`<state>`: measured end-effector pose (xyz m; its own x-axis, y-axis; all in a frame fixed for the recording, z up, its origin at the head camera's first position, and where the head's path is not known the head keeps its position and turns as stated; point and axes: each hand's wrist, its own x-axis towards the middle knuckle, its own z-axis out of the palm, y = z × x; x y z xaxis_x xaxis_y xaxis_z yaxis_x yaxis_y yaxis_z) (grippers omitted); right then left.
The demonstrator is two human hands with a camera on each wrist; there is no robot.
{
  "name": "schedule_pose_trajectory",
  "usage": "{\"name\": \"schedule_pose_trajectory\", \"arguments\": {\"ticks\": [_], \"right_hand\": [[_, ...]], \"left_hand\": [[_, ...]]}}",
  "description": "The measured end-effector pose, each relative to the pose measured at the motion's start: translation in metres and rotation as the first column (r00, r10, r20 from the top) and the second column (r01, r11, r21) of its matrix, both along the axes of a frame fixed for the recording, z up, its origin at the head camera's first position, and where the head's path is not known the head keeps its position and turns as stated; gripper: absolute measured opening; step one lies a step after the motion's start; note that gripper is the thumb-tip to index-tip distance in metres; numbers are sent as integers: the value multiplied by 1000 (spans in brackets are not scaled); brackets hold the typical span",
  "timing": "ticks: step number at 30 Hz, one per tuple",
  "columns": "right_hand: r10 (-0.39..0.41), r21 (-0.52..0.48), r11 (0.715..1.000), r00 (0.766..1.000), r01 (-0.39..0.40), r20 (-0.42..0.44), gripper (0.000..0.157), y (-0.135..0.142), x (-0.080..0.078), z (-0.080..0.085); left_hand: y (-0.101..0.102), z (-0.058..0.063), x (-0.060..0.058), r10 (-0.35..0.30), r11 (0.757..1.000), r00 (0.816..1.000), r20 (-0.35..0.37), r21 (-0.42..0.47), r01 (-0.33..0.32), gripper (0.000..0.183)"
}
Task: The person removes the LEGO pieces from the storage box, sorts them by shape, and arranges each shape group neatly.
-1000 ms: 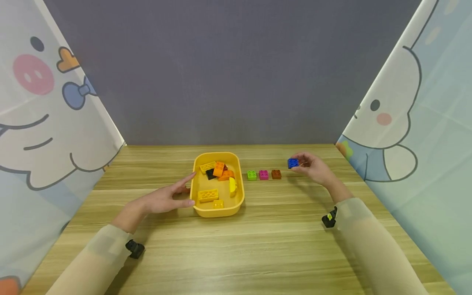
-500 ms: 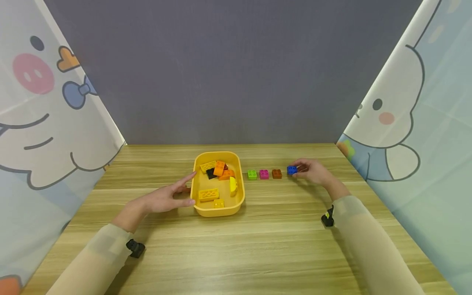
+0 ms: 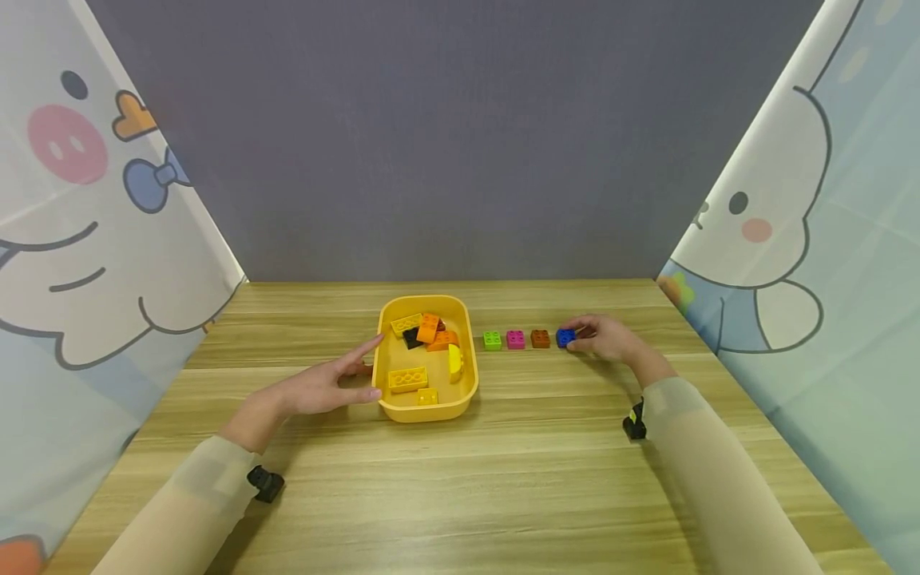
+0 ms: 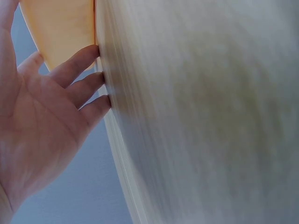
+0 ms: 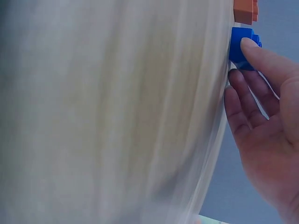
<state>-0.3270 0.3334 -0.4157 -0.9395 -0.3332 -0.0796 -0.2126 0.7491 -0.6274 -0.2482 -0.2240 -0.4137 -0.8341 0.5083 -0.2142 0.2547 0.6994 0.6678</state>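
Observation:
At the right end of a row of small square bricks, my right hand point(image 3: 607, 339) pinches a blue brick point(image 3: 565, 339) between thumb and fingers. In the right wrist view the blue brick point(image 5: 240, 44) sits on the table, a small gap from the brown brick point(image 5: 244, 11). The row runs on leftward with a pink brick point(image 3: 515, 339) and a lime green brick point(image 3: 492, 341). My left hand point(image 3: 319, 389) rests against the left side of a yellow tub point(image 3: 470, 391), fingers and thumb spread and fairly straight. Its fingertips touch the table in the left wrist view.
Inside the tub lie several bricks: yellow ones point(image 3: 407, 379), orange ones point(image 3: 427, 328), a black one point(image 3: 411, 339) and a yellow rounded piece point(image 3: 455, 362). A grey wall point(image 3: 460, 160) bounds the back of the wooden table point(image 3: 460, 495), and printed cloths flank both sides.
My right hand has lowered the blue brick onto the table and moved it slightly left, close to the brown brick. My left hand stays at the tub.

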Motion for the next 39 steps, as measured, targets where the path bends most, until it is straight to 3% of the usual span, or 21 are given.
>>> {"name": "schedule_pose_trajectory", "arguments": {"ticks": [17,27,34,39], "right_hand": [[5,45,999,999,-7,33,49,2,-2,-4],[8,19,1000,999,-9,45,54,0,0,-2],[-4,-69,998,998,0,-55,57,2,0,1],[-10,-130,992,992,-6,-125,52,-13,4,18]], "left_hand": [[1,0,0,-1,1000,1000,2,1,1,103],[0,0,1,7,1000,1000,10,2,-7,103],[1,0,0,0,1000,1000,12,8,0,103],[0,1,-1,4,1000,1000,11,10,-4,102]]}}
